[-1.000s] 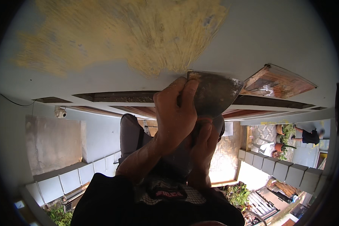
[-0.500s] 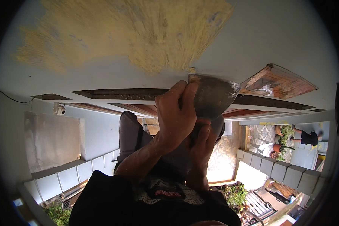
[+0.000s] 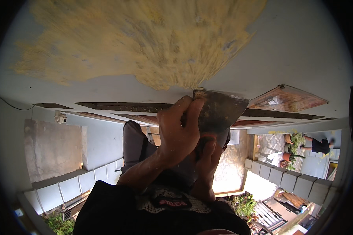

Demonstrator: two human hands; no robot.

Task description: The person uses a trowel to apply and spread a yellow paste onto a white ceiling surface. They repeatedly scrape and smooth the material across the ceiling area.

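A wide putty knife (image 3: 220, 111) with a worn metal blade is held between my two hands, close to the pale wall. My right hand (image 3: 208, 158) is closed around its handle, which is mostly hidden. My left hand (image 3: 180, 127) is closed too, its thumb and fingers pinching the left edge of the blade. Some yellowish residue clings along the top left of the blade. Just beyond that corner lies the lower tip of a large, streaky patch of yellow putty (image 3: 145, 43) on the wall.
A clear-covered plate (image 3: 288, 98) is fixed to the wall right of the blade. Below run dark slot-like openings (image 3: 133, 107). A small white camera (image 3: 60, 117) sits at left. Further down are potted plants (image 3: 288, 156), another person (image 3: 320, 146) at right, and a tiled ledge (image 3: 282, 176).
The view has shifted, so the wall patch and plate sit lower in the picture. Hands and blade also appear slightly lower; both hands keep their hold. The small yellow lump by the blade corner is less distinct.
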